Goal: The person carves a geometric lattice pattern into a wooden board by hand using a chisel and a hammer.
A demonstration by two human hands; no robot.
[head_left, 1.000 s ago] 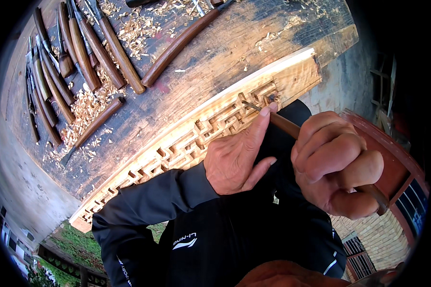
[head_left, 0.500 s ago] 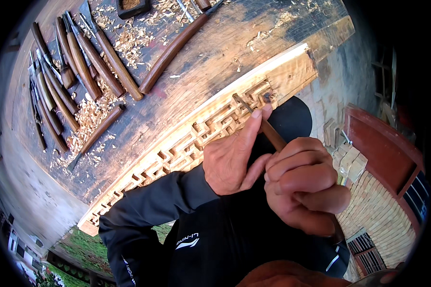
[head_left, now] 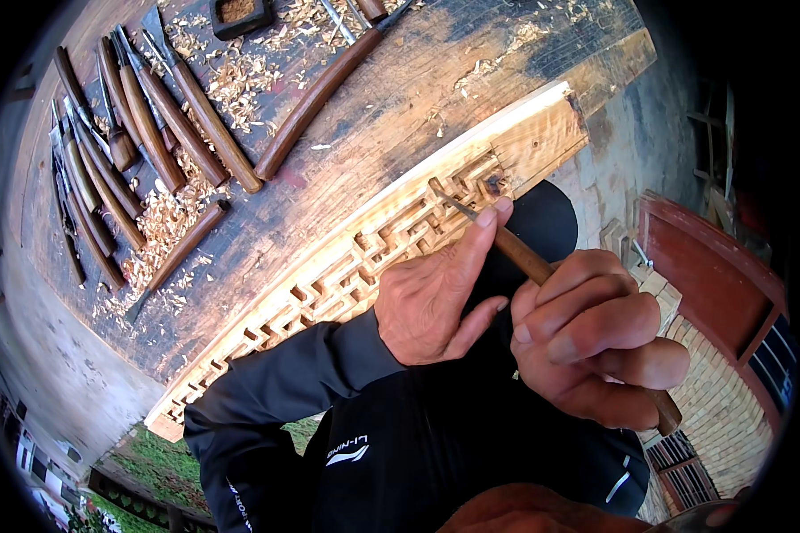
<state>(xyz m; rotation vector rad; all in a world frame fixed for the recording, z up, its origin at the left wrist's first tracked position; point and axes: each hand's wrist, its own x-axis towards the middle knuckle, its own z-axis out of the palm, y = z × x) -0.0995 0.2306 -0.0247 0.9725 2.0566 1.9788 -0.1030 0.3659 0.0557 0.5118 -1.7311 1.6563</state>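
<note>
My right hand (head_left: 596,333) is closed around the wooden handle of a slim carving chisel (head_left: 523,253), whose butt end pokes out below the fist. Its steel tip lies over the carved recesses near the right end of a long pale board (head_left: 542,133). My left hand (head_left: 431,306) rests at the board's near edge, index finger stretched along to the chisel just above the handle. A second fingertip shows beside it, and the left thumb stands apart. Stepped, maze-like cuts run along much of the board.
Several wood-handled chisels (head_left: 182,120) lie at the left of the worn workbench (head_left: 356,160), among curled shavings (head_left: 169,218). One long-handled tool (head_left: 324,102) lies nearer the board. A small dark box (head_left: 240,16) sits at the far edge. Stacked bricks (head_left: 711,400) stand at the right.
My right hand has shifted right and slightly down, tilting the chisel to a different angle. Its handle end now shows below the fist. The left hand and board have barely moved.
</note>
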